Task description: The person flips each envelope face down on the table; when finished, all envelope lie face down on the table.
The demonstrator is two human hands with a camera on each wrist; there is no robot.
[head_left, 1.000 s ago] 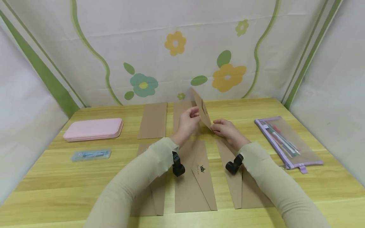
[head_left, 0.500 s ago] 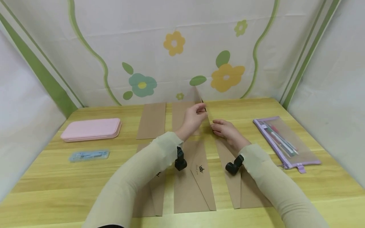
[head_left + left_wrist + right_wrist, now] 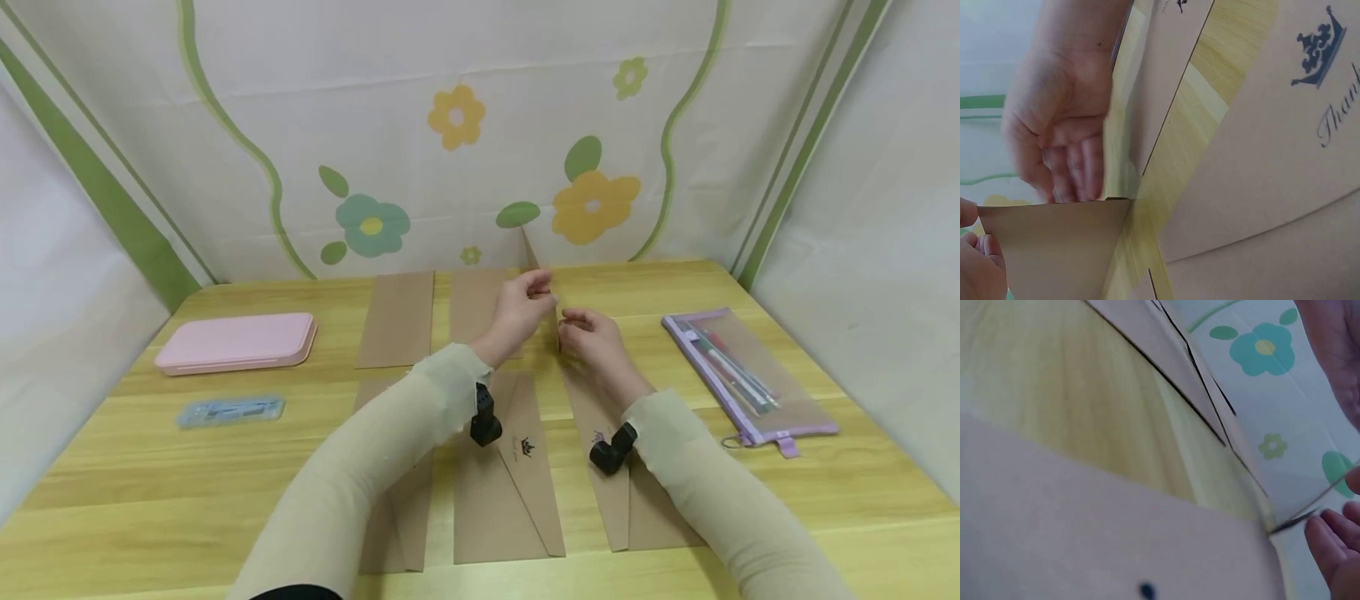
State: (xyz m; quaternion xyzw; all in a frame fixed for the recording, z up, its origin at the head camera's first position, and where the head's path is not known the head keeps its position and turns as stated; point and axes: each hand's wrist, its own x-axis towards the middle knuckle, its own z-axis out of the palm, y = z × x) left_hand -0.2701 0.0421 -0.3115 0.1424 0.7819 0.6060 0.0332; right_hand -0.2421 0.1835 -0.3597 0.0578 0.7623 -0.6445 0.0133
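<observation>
In the head view a brown paper envelope (image 3: pixel 530 248) stands nearly edge-on above the back of the table. My left hand (image 3: pixel 513 312) is at its left side; the left wrist view shows this hand (image 3: pixel 982 269) pinching an edge of the envelope (image 3: pixel 1060 250). The right hand (image 3: pixel 596 342) holds the near lower edge, its thumb and curled fingers meeting there; part of that contact is hidden. Below the hands lie more envelopes, the middle front one (image 3: pixel 510 508) with a crown print and a slanted flap.
Two envelopes (image 3: pixel 396 321) lie flat in the back row. To the left are a pink case (image 3: pixel 236 340) and a light blue packet (image 3: pixel 231 410). A purple-edged zip pouch (image 3: pixel 750 379) with pens lies on the right. A flowered curtain (image 3: pixel 285 83) hangs behind the table.
The lifted envelope has turned from showing its printed flap face to nearly edge-on. My left hand has moved right along it, closer to the right hand, which has barely moved.
</observation>
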